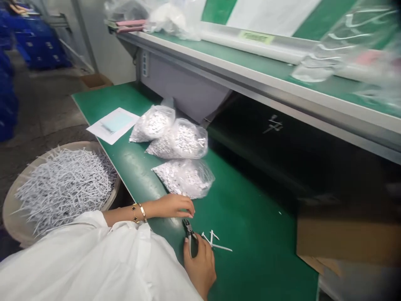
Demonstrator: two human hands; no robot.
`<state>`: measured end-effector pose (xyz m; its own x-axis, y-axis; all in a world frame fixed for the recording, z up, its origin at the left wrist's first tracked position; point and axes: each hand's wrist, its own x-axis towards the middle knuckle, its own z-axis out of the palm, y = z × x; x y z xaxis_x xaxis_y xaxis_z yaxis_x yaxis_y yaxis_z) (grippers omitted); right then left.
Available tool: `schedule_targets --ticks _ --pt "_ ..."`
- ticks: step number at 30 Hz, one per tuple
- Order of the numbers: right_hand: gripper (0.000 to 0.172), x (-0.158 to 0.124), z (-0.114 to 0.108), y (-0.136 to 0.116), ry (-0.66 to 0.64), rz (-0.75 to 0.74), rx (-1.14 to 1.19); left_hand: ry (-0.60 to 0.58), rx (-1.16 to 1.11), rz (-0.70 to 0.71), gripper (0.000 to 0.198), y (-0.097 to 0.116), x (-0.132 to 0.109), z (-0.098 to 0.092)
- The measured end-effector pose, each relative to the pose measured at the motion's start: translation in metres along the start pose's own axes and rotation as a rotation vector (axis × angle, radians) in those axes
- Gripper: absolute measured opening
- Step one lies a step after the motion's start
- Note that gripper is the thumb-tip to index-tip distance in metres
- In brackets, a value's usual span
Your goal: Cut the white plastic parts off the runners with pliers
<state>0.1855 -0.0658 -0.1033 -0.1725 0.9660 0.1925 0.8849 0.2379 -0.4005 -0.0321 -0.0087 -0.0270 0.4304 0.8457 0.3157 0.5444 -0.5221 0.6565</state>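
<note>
My right hand (pixel 202 263) is closed around the handles of a pair of diagonal cutters (pixel 188 226), whose metal jaws point away from me toward my left hand. Just beyond the jaws, my left hand (pixel 178 205) hovers low at the table's near side, fingers bent and held together; anything between them is hidden. Several thin white plastic sprue pieces (pixel 216 242) lie on the green tabletop (pixel 250 234) beside my right fingers. Clear plastic bags of small white parts, a near one (pixel 188 177), a middle one (pixel 184 140) and a far one (pixel 155 123), sit past my left hand.
A round tub (pixel 9 209) heaped with white plastic sticks (pixel 69 184) stands left of the table. Papers (pixel 115 125) lie at the table's far left. A shelf (pixel 250 62) with plastic bags overhangs the back. A cardboard box (pixel 344 234) is at the right.
</note>
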Motion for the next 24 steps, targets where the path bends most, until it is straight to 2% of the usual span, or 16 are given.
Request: schedule_targets --ticks 4,7,11,13,18,24 --pt "0.047 0.001 0.008 0.007 0.047 -0.042 0.080 -0.103 0.120 0.035 0.030 0.009 -0.001 0.024" --pt "0.043 0.000 0.014 0.010 0.096 -0.152 0.118 -0.156 0.195 0.066 0.037 0.015 0.005 0.041" --pt "0.039 -0.002 0.012 0.006 0.100 -0.279 0.081 -0.173 0.185 -0.110 0.028 0.018 0.011 0.049" --pt "0.039 -0.003 0.009 0.002 0.070 -0.254 0.052 -0.174 0.134 -0.161 0.022 0.018 0.012 0.049" --pt "0.045 -0.007 0.011 0.001 0.017 -0.145 -0.049 -0.290 0.077 0.038 0.029 0.022 0.016 0.058" --pt "0.054 -0.007 0.017 0.007 -0.018 -0.079 -0.043 -0.447 0.136 0.086 0.036 0.020 0.029 0.084"
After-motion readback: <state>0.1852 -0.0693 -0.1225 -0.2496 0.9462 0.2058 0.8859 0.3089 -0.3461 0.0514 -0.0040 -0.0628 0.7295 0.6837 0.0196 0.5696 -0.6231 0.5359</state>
